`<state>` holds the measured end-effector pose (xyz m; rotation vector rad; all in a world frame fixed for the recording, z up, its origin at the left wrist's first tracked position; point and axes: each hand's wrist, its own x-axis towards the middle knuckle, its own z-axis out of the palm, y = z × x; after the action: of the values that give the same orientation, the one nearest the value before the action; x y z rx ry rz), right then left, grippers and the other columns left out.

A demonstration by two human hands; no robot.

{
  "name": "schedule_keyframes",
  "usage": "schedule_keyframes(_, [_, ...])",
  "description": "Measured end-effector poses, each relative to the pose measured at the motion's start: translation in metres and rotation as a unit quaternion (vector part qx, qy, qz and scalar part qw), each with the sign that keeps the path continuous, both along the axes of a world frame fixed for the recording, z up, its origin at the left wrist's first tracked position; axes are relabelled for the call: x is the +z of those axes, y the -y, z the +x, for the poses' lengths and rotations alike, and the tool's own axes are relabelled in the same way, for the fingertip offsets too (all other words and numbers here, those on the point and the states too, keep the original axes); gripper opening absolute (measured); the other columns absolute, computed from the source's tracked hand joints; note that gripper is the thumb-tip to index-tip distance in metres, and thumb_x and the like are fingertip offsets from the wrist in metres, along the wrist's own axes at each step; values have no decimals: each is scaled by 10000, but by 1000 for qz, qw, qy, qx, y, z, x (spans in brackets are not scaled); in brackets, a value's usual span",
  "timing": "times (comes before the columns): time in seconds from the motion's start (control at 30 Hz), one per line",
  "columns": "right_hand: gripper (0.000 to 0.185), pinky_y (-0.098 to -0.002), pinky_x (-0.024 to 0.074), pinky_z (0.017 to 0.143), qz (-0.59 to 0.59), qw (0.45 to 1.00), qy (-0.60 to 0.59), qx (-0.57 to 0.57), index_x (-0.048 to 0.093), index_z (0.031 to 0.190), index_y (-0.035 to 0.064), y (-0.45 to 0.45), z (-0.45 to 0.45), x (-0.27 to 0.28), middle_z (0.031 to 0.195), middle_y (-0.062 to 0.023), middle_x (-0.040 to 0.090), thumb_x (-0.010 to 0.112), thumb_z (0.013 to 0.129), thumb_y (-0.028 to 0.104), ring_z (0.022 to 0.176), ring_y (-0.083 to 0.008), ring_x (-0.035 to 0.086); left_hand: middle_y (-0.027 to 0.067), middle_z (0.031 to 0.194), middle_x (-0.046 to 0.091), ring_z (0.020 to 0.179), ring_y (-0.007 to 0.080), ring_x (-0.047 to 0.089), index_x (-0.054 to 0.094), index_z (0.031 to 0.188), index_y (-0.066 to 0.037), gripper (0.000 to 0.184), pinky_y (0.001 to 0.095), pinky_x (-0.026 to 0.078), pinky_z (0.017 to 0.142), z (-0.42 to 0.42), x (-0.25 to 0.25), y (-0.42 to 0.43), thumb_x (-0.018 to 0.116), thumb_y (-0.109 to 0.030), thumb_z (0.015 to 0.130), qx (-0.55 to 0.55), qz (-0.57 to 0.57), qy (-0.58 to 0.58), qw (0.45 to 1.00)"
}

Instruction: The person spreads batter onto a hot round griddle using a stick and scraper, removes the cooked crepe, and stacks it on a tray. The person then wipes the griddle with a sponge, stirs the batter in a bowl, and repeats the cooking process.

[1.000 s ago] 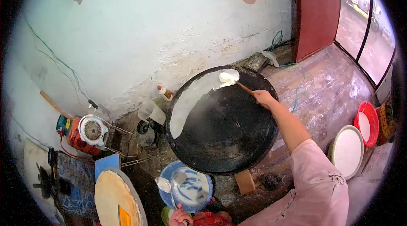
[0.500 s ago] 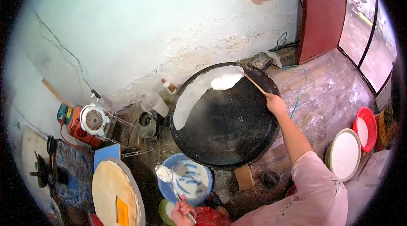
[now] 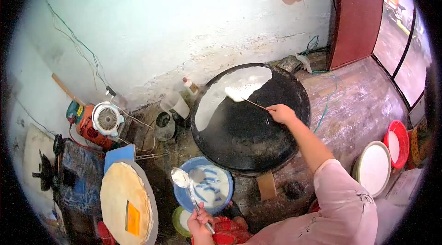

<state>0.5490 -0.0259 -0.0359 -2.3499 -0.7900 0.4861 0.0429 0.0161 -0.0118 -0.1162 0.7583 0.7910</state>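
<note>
A thin wooden stick is held in my right hand, over the round black griddle. White batter covers a curved band on the griddle's far and left side, with a thicker lump at the stick's far end. My left hand is closed round the handle of a metal ladle. The ladle's bowl, coated in white, hangs over the left rim of a blue basin with white batter inside.
A stack of round flatbreads lies at the lower left beside a blower. A jug and a bottle stand by the wall. Basins of white stuff, one pale and one red, sit at right.
The batter lump and stick end moved left and nearer over the griddle, and the white band has widened. My left hand raised the ladle slightly. The view has shifted.
</note>
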Motion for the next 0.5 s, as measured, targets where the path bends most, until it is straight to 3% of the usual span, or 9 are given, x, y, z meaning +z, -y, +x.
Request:
schedule_keyframes(0.07, [270, -372, 472, 790, -26, 999, -7, -17, 604, 1093, 303, 28, -13, 32, 1023, -60, 625, 511, 839, 312, 915, -278, 595, 46, 685, 451, 497, 116, 406, 470, 1100, 80, 356, 233, 346, 420, 5, 10, 0, 367, -213, 928, 10, -12, 11, 1000])
schedule_keyframes(0.17, [269, -383, 472, 783, 45, 984, 18, -173, 610, 1088, 260, 45, 0, -18, 1011, -83, 626, 474, 860, 304, 901, -278, 602, 48, 687, 451, 497, 116, 408, 468, 1101, 81, 359, 232, 344, 417, 5, 18, 4, 355, -215, 932, 9, -40, 33, 999])
schedule_keyframes(0.2, [278, -387, 472, 787, 88, 986, -22, -139, 604, 1098, 244, 36, 4, -39, 1014, -100, 623, 472, 859, 291, 914, -283, 599, 50, 689, 454, 498, 117, 411, 467, 1101, 80, 361, 235, 347, 418, 4, 16, 3, 350, -218, 933, 8, -29, 30, 999])
schedule_keyframes(0.23, [280, -388, 474, 785, 98, 992, 12, -85, 603, 1101, 248, 24, -5, -50, 1009, -106, 625, 473, 856, 283, 911, -287, 598, 53, 691, 456, 498, 117, 414, 467, 1102, 78, 364, 237, 351, 418, 4, 16, 2, 344, -221, 934, 7, -17, 29, 999])
schedule_keyframes(0.3, [258, -353, 468, 785, 42, 999, 3, -30, 627, 1072, 190, 0, -42, -8, 966, -109, 640, 516, 850, 262, 912, -263, 605, 59, 692, 458, 500, 120, 411, 468, 1102, 77, 367, 243, 350, 422, 5, 23, 3, 337, -223, 935, 7, -29, 31, 999])
schedule_keyframes(0.4, [263, -349, 467, 791, 32, 999, -31, 8, 623, 1082, 205, -5, -46, 24, 971, -103, 639, 518, 850, 268, 903, -258, 606, 68, 709, 469, 509, 135, 406, 471, 1101, 77, 372, 252, 351, 427, 1, 18, 0, 350, -230, 929, -2, -30, 43, 999])
schedule_keyframes(0.5, [271, -358, 464, 801, 44, 997, -21, -52, 613, 1101, 235, -17, -45, 2, 1007, -83, 631, 512, 853, 276, 912, -258, 601, 71, 715, 475, 511, 139, 411, 479, 1092, 77, 369, 255, 352, 425, -3, 14, 2, 354, -227, 924, -8, -26, 43, 999])
